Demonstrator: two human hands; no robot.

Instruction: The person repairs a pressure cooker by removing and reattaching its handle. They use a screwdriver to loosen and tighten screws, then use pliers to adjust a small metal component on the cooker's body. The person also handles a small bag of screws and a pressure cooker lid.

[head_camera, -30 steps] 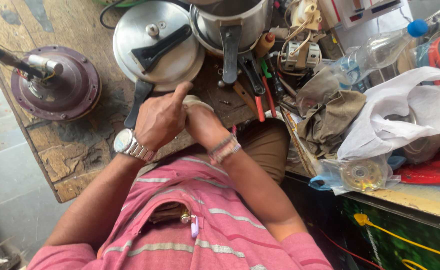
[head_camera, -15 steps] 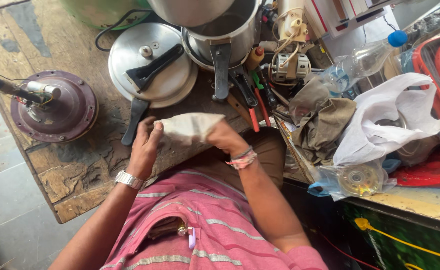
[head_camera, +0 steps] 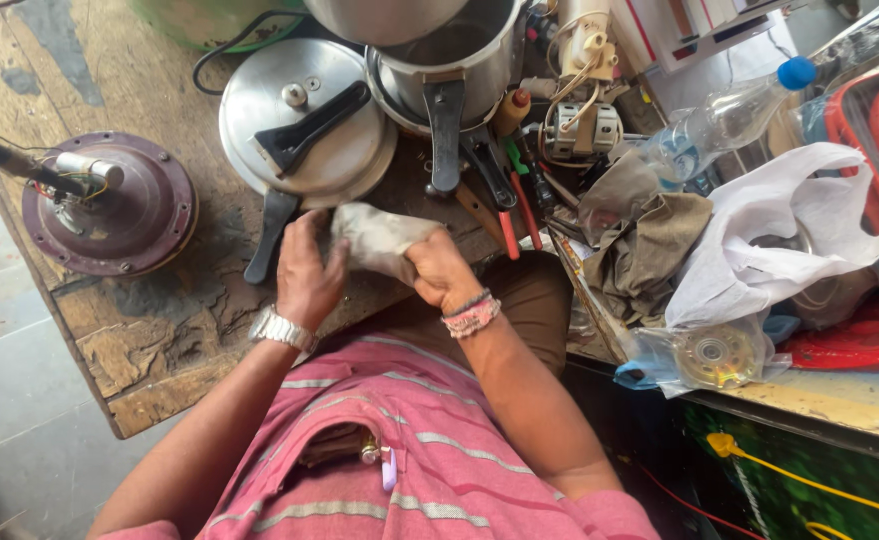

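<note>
Grey rag (head_camera: 374,238) is bunched between both hands, just above the worn wooden bench (head_camera: 149,340) edge, below the pressure cooker lid (head_camera: 304,120). Right hand (head_camera: 439,268) is fisted tight on the rag's right end. Left hand (head_camera: 304,275) has fingers curled against its left side. 0.5 s ago the rag was spread flatter and wider; now it's wadded, hands closer together.

Bare worn bench (head_camera: 149,340) lies open left of the hands — ahead, pressure-cooker lid (head_camera: 304,120) and pot (head_camera: 449,60) block.
</note>
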